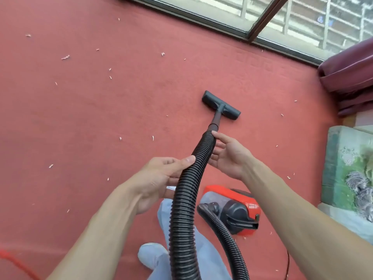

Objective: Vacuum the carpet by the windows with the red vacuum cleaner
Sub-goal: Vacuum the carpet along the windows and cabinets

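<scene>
A red and black canister vacuum cleaner (236, 211) sits on the red carpet (101, 108) near my feet. Its black ribbed hose (187, 188) rises between my hands to a short black tube and a flat dark floor nozzle (221, 105), which rests on the carpet below the window (232, 15). My left hand (161, 178) grips the hose, thumb on top. My right hand (228, 156) cups the hose higher up from the right side, fingers spread, fingertips touching near the tube joint. Several pale scraps (65, 57) lie scattered over the carpet.
A dark red curtain (349, 73) hangs bunched at the right. A green patterned cloth on a low surface (351, 174) stands at the right edge. A thin cord (287, 263) trails behind the vacuum, and a red cord (14, 261) crosses the lower left. My light trouser leg (161, 257) is below.
</scene>
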Demonstrator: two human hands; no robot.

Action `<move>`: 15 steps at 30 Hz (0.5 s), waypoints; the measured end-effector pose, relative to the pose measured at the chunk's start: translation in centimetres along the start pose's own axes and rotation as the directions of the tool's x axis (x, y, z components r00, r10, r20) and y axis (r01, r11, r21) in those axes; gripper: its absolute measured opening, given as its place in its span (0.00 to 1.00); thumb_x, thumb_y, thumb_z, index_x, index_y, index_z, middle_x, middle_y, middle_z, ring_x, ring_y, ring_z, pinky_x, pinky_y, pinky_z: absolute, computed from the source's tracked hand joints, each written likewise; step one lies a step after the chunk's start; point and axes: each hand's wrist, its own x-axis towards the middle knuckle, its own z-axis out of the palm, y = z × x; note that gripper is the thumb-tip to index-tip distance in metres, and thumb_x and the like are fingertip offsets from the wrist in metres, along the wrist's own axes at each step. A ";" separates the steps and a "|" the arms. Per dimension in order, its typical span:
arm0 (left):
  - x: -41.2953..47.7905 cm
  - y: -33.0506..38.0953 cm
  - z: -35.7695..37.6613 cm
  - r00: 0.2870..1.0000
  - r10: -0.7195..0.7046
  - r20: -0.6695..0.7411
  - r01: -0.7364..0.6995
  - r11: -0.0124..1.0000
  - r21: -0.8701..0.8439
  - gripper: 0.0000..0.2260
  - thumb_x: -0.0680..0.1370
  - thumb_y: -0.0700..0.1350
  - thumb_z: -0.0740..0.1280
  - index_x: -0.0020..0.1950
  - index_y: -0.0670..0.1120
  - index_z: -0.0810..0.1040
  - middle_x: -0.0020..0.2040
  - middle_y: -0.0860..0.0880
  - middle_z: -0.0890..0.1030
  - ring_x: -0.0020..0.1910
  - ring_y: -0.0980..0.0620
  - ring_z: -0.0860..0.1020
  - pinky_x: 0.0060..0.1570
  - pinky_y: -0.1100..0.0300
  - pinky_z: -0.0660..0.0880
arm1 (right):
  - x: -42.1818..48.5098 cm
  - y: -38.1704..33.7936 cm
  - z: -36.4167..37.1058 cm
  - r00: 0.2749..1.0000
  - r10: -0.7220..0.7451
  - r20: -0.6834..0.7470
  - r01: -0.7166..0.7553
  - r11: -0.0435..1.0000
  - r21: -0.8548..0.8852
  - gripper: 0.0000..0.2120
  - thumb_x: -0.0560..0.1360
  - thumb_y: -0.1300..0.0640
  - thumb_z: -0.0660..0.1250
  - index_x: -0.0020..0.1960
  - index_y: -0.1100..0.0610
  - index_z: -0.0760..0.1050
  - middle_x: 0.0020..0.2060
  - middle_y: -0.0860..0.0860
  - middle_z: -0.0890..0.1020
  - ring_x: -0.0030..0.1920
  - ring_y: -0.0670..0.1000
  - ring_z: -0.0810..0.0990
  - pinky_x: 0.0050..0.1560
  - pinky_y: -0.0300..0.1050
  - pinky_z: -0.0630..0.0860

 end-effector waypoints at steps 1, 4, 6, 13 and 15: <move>-0.8 -0.8 -0.4 1.000 0.002 0.011 -0.002 1.000 0.000 0.30 0.75 0.53 0.71 0.65 0.30 0.72 0.53 0.36 0.84 0.47 0.42 0.81 0.37 0.56 0.80 | -0.6 0.9 0.2 1.000 -0.005 0.012 0.005 1.000 0.003 0.17 0.77 0.53 0.68 0.61 0.61 0.70 0.40 0.57 0.81 0.41 0.54 0.81 0.41 0.46 0.82; -3.3 -3.8 -1.3 0.999 0.043 0.025 -0.042 0.998 -0.056 0.31 0.73 0.52 0.72 0.65 0.30 0.72 0.53 0.35 0.84 0.44 0.45 0.83 0.36 0.56 0.81 | -2.4 4.3 1.5 0.999 -0.025 0.028 0.024 1.000 0.012 0.17 0.77 0.53 0.68 0.59 0.62 0.70 0.37 0.56 0.80 0.40 0.54 0.80 0.46 0.49 0.80; -5.2 -6.4 -1.9 0.997 0.077 0.018 -0.075 0.993 -0.096 0.30 0.73 0.52 0.71 0.65 0.30 0.73 0.51 0.37 0.84 0.39 0.48 0.83 0.34 0.58 0.81 | -3.8 7.0 2.4 0.999 -0.031 0.028 0.031 1.000 0.006 0.16 0.77 0.52 0.69 0.56 0.62 0.70 0.36 0.56 0.79 0.38 0.54 0.79 0.43 0.49 0.79; -12.1 -16.8 -2.8 0.990 0.134 -0.032 -0.138 0.959 -0.248 0.31 0.71 0.53 0.72 0.64 0.32 0.74 0.47 0.40 0.84 0.40 0.46 0.81 0.37 0.55 0.80 | -7.8 15.6 3.7 0.990 0.076 0.117 -0.055 0.982 -0.179 0.18 0.75 0.52 0.69 0.57 0.62 0.69 0.37 0.56 0.77 0.36 0.53 0.77 0.40 0.47 0.77; -13.7 -18.9 -2.9 0.985 0.169 -0.024 -0.169 0.943 -0.287 0.28 0.73 0.52 0.72 0.64 0.32 0.74 0.48 0.39 0.83 0.41 0.45 0.80 0.39 0.54 0.80 | -8.6 17.2 4.1 0.987 0.091 0.131 -0.058 0.970 -0.235 0.18 0.75 0.53 0.70 0.57 0.63 0.70 0.35 0.56 0.77 0.34 0.52 0.77 0.39 0.46 0.76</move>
